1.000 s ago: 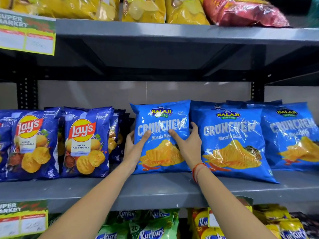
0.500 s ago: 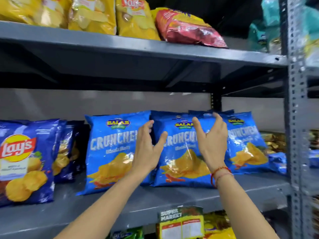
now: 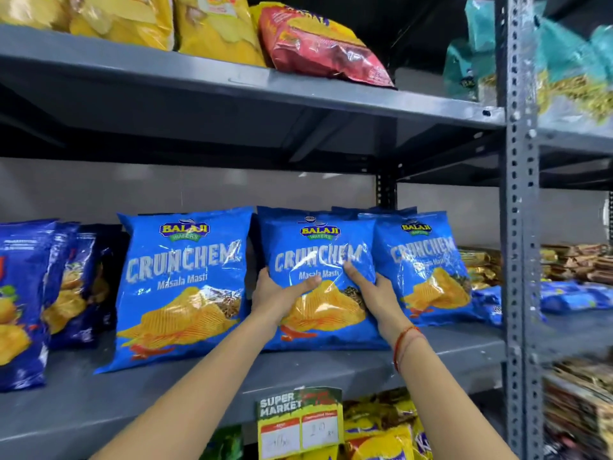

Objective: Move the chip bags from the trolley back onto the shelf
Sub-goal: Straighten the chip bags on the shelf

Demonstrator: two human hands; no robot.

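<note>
Three blue Balaji Crunchem bags stand upright on the grey middle shelf (image 3: pixel 199 386). I hold the middle Crunchem bag (image 3: pixel 318 247) by both sides: my left hand (image 3: pixel 275 293) grips its left edge with the thumb across the front, and my right hand (image 3: pixel 371 287) grips its right edge. The left Crunchem bag (image 3: pixel 182 287) stands apart from my hands. Behind my right hand, the right Crunchem bag (image 3: pixel 428 267) leans against the held one. More blue bags show behind the middle bag. The trolley is out of view.
Dark blue Lay's bags (image 3: pixel 23 293) fill the shelf's left end. Yellow bags (image 3: pixel 215 24) and a red bag (image 3: pixel 325 51) lie on the upper shelf. A perforated grey upright (image 3: pixel 519 227) bounds the shelf on the right. A price label (image 3: pixel 298 423) hangs from the shelf edge.
My hands left the left Crunchem bag, hovered open in front of the middle one, and have now closed on its two sides. The view has swung to the right.
</note>
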